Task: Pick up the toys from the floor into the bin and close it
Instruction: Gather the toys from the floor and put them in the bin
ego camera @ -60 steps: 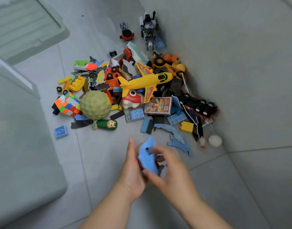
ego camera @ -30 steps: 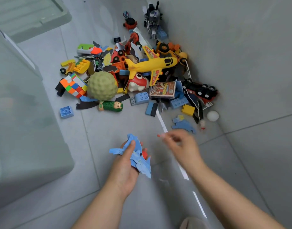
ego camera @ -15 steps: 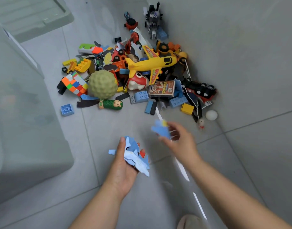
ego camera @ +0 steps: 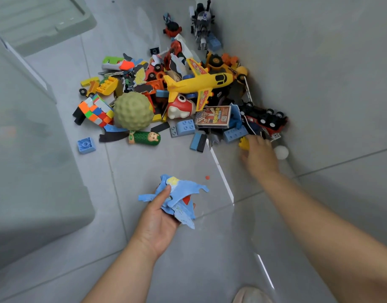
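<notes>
My left hand (ego camera: 157,221) holds a bundle of blue foam cut-outs (ego camera: 181,193) low over the floor, thumb pressed on top. My right hand (ego camera: 259,158), blurred, reaches to the pile's near right edge, its fingers stretched out next to a small yellow brick (ego camera: 244,143). The toy pile lies against the wall and includes a yellow plane (ego camera: 201,83), a bumpy green ball (ego camera: 133,111) and a colour cube (ego camera: 96,110). The translucent grey bin (ego camera: 35,171) stands at the left. Its lid (ego camera: 41,20) lies on the floor at the top left.
A grey wall (ego camera: 319,62) bounds the pile on the right. A white ball (ego camera: 281,152) sits beside my right hand. A lone blue brick (ego camera: 86,145) lies near the bin. Grey floor tiles stretch between the pile and my left hand. A foot (ego camera: 251,295) shows at the bottom.
My right hand passed a blue foam piece into my left hand's bundle, then reached forward and right to the yellow brick. My left hand stayed in place.
</notes>
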